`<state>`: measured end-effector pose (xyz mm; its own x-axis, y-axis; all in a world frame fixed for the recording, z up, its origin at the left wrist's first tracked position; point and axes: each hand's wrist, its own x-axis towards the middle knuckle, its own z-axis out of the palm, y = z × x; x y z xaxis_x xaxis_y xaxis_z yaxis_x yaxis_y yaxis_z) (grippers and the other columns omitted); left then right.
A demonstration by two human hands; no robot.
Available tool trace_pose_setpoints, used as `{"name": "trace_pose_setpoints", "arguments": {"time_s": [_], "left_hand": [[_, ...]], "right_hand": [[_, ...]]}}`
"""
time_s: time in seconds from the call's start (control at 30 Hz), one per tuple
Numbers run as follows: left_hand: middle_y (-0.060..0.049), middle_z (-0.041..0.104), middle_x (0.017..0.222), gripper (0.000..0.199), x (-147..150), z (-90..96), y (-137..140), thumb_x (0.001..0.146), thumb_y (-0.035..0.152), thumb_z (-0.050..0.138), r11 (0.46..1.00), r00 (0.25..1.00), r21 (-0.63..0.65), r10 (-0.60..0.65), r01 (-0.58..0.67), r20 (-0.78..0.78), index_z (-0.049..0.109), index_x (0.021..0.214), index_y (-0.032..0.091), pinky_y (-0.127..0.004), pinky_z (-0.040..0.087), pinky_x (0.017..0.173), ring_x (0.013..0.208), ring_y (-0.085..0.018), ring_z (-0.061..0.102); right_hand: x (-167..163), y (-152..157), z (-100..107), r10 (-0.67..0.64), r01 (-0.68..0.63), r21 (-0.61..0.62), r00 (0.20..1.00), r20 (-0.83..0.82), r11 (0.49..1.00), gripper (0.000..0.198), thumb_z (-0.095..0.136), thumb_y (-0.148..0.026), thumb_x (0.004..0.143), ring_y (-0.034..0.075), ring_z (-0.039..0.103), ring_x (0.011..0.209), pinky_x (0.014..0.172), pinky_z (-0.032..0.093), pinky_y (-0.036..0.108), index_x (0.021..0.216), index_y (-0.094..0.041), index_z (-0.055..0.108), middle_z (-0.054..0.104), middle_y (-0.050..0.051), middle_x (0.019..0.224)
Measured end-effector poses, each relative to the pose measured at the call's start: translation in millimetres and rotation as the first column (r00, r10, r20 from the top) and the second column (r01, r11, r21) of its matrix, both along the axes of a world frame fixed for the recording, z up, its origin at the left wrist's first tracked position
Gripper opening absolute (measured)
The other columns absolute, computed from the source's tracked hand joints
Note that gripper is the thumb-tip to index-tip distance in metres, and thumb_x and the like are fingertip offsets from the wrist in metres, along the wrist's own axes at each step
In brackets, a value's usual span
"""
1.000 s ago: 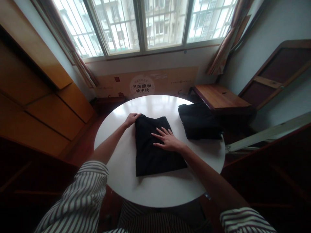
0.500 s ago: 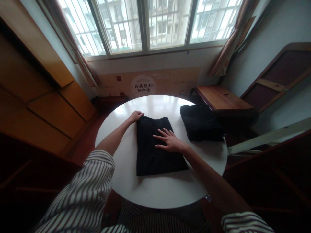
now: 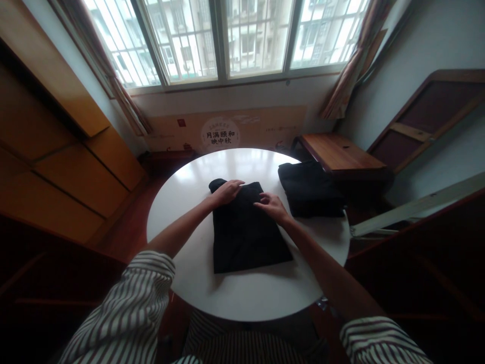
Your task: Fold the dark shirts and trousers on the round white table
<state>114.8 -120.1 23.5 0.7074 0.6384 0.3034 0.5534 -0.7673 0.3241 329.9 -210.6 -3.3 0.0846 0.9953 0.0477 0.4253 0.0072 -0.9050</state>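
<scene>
A folded black garment (image 3: 248,242) lies on the white round table (image 3: 200,298). Across its far left part rests my left hand (image 3: 227,192), fingers stretched over the cloth toward the middle of the far edge. A rounded bulge of black fabric sticks out at the far left corner, beyond that wrist. My right hand (image 3: 273,207) is over the garment's right side, near the far right corner. Its fingers are bent and apart, with a gap between thumb and fingertips. Whether its fingertips touch the cloth is unclear.
A second folded black garment (image 3: 312,189) sits at the table's right edge. Behind it stands a low wooden table (image 3: 343,151). Wooden cabinets (image 3: 81,187) are on the left, and a barred window (image 3: 250,40) is beyond the table.
My left hand has moved right from the far left corner onto the cloth. My right hand has shifted away from me, its spread fingers now bent. A bulge shows at the far left corner.
</scene>
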Motion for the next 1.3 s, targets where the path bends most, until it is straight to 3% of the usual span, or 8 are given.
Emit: {"name": "trace_pose_setpoints", "arguments": {"time_s": [0.23,0.4,0.53,0.67,0.8,1.07,1.2,1.3], "left_hand": [[-0.011,0.071,0.108,0.043,32,1.1,35,0.088,0.050,0.061,0.918,0.969,-0.320,-0.190,0.233,0.161,0.069,0.111,0.015,-0.034,0.049,0.091,0.101,-0.024,0.065],[-0.007,0.068,0.086,0.044,43,2.5,44,0.090,0.054,0.054,0.897,0.936,-0.401,-0.037,0.185,0.349,0.067,0.095,0.011,-0.030,0.049,0.074,0.079,-0.018,0.060],[-0.005,0.066,0.082,0.042,50,-3.5,48,0.090,0.053,0.054,0.880,0.922,-0.453,0.047,0.143,0.383,0.063,0.099,0.013,-0.027,0.046,0.065,0.069,-0.015,0.056],[-0.004,0.066,0.079,0.043,53,-11.0,52,0.089,0.055,0.054,0.887,0.920,-0.441,0.052,0.136,0.387,0.063,0.097,0.014,-0.026,0.045,0.065,0.067,-0.014,0.055],[-0.003,0.067,0.078,0.042,48,-9.6,49,0.089,0.055,0.055,0.922,0.972,-0.371,-0.027,0.114,0.232,0.067,0.099,0.016,-0.026,0.045,0.067,0.068,-0.015,0.057],[-0.009,0.070,0.091,0.054,-7,17.5,29,0.081,0.058,0.066,0.983,0.980,-0.115,0.126,-0.144,-0.154,0.065,0.119,0.019,-0.030,0.047,0.077,0.086,-0.026,0.065],[-0.010,0.071,0.092,0.032,-36,19.4,28,0.086,0.044,0.062,0.989,0.990,-0.105,0.091,-0.102,-0.104,0.071,0.101,0.018,-0.032,0.047,0.083,0.089,-0.026,0.065],[-0.006,0.069,0.085,0.029,-42,15.4,31,0.092,0.040,0.052,0.977,0.994,-0.187,0.109,-0.107,0.005,0.070,0.100,0.018,-0.031,0.047,0.076,0.079,-0.021,0.062]], "right_hand": [[-5,-6,5,0.084,-0.080,0.173,0.996,-0.012,0.982,0.036,0.058,-0.032,0.081,0.022,0.063,0.092,0.086,0.052,0.037,0.112,-0.017,0.069,0.066,0.009,0.105],[-2,-15,21,0.028,-0.045,-0.115,0.988,-0.151,0.992,0.065,0.072,-0.049,0.074,0.022,0.064,0.092,0.071,0.054,0.030,0.127,-0.016,0.056,0.064,0.010,0.109],[16,-22,35,0.241,-0.289,-0.399,0.956,-0.167,0.870,0.069,0.090,-0.045,0.055,0.019,0.063,0.082,0.061,0.051,0.024,0.110,-0.014,0.061,0.065,0.007,0.093],[33,-27,41,0.458,-0.479,-0.495,0.872,-0.173,0.725,0.053,0.094,-0.037,0.045,0.011,0.055,0.064,0.048,0.042,0.019,0.080,-0.016,0.059,0.055,-0.003,0.071],[39,-31,44,0.532,-0.496,-0.560,0.839,-0.113,0.664,0.054,0.095,-0.031,0.041,0.010,0.051,0.058,0.043,0.042,0.019,0.078,-0.016,0.058,0.052,-0.006,0.066],[44,-49,50,0.388,-0.437,-0.501,0.898,-0.205,0.747,0.103,0.096,-0.031,0.043,0.016,0.063,0.066,0.050,0.053,0.024,0.136,-0.020,0.052,0.060,-0.002,0.080],[47,-84,45,0.379,-0.498,-0.436,0.863,-0.334,0.750,0.121,0.095,-0.029,0.049,0.014,0.061,0.060,0.052,0.051,0.023,0.152,-0.022,0.030,0.057,-0.007,0.068],[49,-112,35,0.321,-0.479,-0.331,0.843,-0.433,0.813,0.106,0.089,-0.037,0.062,0.015,0.062,0.063,0.055,0.049,0.024,0.150,-0.022,0.032,0.061,-0.006,0.067]]}}
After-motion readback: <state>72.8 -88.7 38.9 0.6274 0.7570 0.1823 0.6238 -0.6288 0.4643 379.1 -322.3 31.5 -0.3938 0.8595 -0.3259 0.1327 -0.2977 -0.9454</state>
